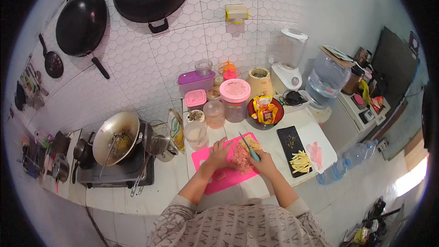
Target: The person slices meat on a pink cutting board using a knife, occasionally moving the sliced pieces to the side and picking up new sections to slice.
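Note:
On the tiled counter lies a pink cutting board (214, 186). My right hand (265, 163) grips a knife (254, 154) by its teal handle, its blade pointing up and to the left over the food. Chopped pink pieces, perhaps sausage or meat (242, 159), are heaped on the board between my hands. Pale yellow cut pieces (250, 142) lie at its upper right. My left hand (219, 156) rests at the left edge of the pink heap, fingers spread; whether it holds a piece I cannot tell. One loose pink piece (221, 177) lies nearer me.
At left, a wok (99, 144) stands on a gas stove (116, 177). Jars, a lidded pink container (235, 100) and a bowl with packets (251, 120) stand behind the board. At right, a black board (286, 140) carries pale yellow sticks beside a white tray (324, 137).

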### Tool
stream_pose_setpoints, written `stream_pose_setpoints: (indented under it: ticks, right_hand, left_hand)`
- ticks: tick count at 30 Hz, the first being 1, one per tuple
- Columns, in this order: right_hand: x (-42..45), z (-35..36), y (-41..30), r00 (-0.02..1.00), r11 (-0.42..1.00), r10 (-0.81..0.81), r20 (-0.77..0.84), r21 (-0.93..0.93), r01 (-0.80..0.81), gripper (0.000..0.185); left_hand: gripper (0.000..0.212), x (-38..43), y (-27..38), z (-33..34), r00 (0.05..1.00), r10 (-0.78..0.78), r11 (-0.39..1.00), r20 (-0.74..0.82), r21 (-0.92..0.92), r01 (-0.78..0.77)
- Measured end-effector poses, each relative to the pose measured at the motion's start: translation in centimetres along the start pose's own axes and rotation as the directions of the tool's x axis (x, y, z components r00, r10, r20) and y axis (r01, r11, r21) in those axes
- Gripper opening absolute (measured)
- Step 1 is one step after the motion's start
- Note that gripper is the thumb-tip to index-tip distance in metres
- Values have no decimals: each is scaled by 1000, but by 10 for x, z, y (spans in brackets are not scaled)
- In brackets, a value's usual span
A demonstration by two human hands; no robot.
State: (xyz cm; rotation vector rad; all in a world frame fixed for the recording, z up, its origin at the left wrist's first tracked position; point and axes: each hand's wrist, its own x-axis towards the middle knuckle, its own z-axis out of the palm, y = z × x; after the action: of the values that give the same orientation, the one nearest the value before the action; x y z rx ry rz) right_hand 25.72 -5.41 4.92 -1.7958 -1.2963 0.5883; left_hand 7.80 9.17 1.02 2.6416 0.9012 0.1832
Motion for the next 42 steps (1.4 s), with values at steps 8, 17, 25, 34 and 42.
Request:
stream_pose_setpoints:
  ticks: [8,17,25,34,42]
  right_hand:
    - [-14,6,7,993,977,104,-63,193,-90,31]
    - [-70,4,-13,965,967,254,-69,-19,-256,42]
    - [-63,17,-26,972,957,226,-68,-171,-235,40]
    - [-71,15,-29,984,987,161,-72,-4,-162,40]
    - [-95,26,-31,937,951,216,273,157,-265,34]
  left_hand:
    - [96,8,-15,-5,994,-2,995,-111,-98,-9]
    - [36,-18,5,3,986,-97,894,-134,-448,27]
    - [31,7,-9,32,940,-80,859,-331,-502,-103]
    - [22,-14,0,-1,968,-171,828,-183,-560,40]
    - [21,-14,-15,20,962,-211,750,-170,-660,48]
